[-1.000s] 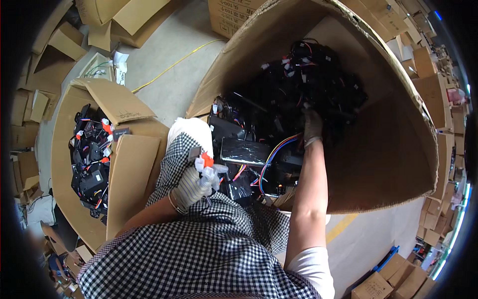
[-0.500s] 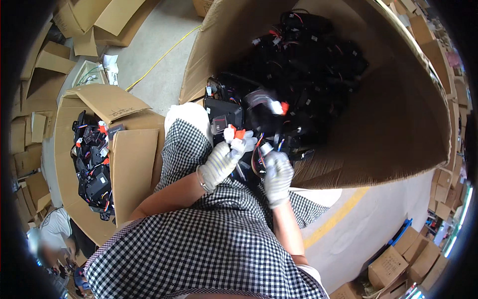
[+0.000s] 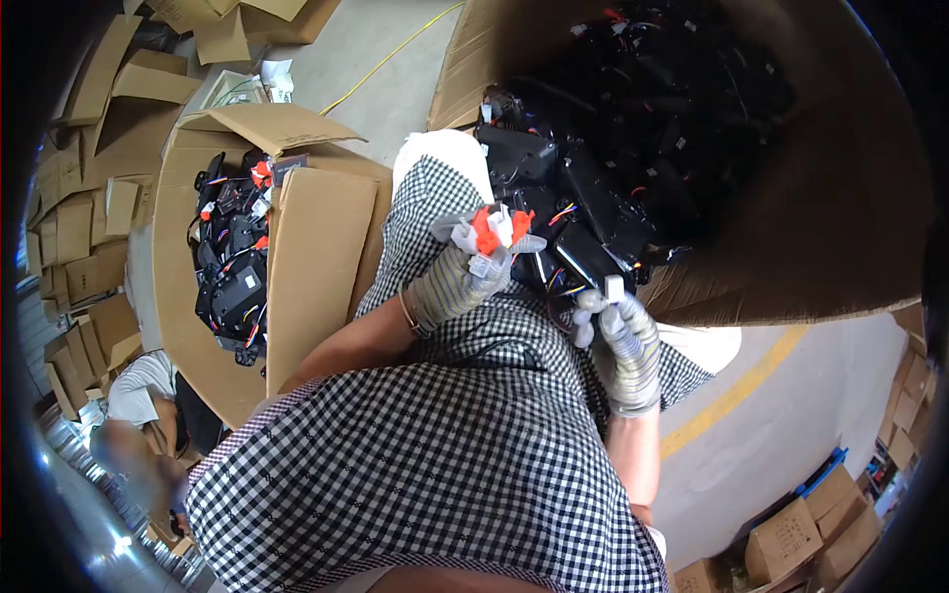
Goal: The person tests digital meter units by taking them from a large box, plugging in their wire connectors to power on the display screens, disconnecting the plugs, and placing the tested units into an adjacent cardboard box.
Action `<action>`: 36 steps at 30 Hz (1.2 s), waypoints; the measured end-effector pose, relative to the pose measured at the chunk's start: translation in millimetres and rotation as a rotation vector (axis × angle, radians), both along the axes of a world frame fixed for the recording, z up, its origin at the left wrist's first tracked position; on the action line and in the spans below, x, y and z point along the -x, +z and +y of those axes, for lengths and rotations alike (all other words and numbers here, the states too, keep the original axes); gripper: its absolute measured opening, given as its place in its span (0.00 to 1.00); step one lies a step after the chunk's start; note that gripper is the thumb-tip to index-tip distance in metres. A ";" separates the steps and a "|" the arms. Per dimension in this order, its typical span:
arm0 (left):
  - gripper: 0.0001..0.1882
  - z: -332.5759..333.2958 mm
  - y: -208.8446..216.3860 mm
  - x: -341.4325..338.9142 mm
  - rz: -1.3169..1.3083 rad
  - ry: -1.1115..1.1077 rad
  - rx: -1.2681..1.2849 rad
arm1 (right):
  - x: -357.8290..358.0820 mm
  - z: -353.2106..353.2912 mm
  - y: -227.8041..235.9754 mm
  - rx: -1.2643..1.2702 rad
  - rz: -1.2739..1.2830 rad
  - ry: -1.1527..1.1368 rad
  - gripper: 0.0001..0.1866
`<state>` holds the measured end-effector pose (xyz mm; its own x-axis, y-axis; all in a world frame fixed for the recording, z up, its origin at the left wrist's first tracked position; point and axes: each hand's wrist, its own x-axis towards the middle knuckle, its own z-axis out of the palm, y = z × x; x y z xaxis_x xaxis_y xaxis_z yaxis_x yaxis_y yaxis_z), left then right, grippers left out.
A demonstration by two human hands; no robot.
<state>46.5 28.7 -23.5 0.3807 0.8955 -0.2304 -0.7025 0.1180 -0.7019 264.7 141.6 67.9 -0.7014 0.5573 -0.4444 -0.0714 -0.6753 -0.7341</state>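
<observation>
In my gloved left hand (image 3: 457, 289) is a cluster of red and white plastic connectors (image 3: 497, 229), with the fingers closed round it. My gloved right hand (image 3: 629, 348) pinches a small white connector (image 3: 614, 288) between thumb and fingers. Just beyond both hands, black plastic battery-like packs (image 3: 583, 255) with coloured wires lie at the mouth of a large tipped carton (image 3: 771, 308). A dark heap of similar black parts (image 3: 682, 109) fills the carton's far inside; single pieces there are hard to make out.
At my left stands an open carton (image 3: 321, 232) holding several black parts (image 3: 237, 282) with red and white connectors. A person (image 3: 148, 405) bends down at the lower left. Cardboard boxes (image 3: 781, 544) stand lower right; a yellow cable (image 3: 386, 61) crosses the floor.
The whole view has shifted, so the cartons appear farther right. My right hand has moved away from my left, with the white connector in its fingers. The left hand still holds its connectors.
</observation>
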 end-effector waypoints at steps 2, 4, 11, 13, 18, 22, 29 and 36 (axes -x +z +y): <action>0.32 -0.3 15.1 -5.6 -0.142 0.029 0.457 | 5.7 11.7 8.6 -0.060 -0.110 0.183 0.19; 0.25 -4.7 17.5 -10.4 0.682 -0.042 -0.068 | 22.9 10.0 8.5 -0.180 -0.174 0.156 0.18; 0.15 -8.6 31.4 -20.1 2.694 -0.372 -0.279 | 30.4 -1.2 11.2 -0.093 -0.195 0.213 0.17; 0.18 -8.5 25.5 -22.5 3.208 -0.527 -0.266 | 26.3 -3.4 -0.2 -0.073 -0.187 0.183 0.17; 0.16 -3.8 34.7 -26.9 3.503 -0.623 -0.281 | 20.7 -17.8 -5.9 0.082 -0.163 0.012 0.19; 0.14 -3.1 39.2 -26.5 3.530 -0.715 -0.421 | 20.8 -23.9 -9.2 0.164 -0.209 0.021 0.19; 0.17 -15.8 29.4 -24.3 3.441 -0.595 -0.347 | 15.2 -16.5 -25.0 0.208 -0.137 0.181 0.20; 0.14 -22.3 32.3 -13.6 3.172 -0.733 -0.608 | 23.6 -17.6 -33.1 0.146 -0.134 0.311 0.18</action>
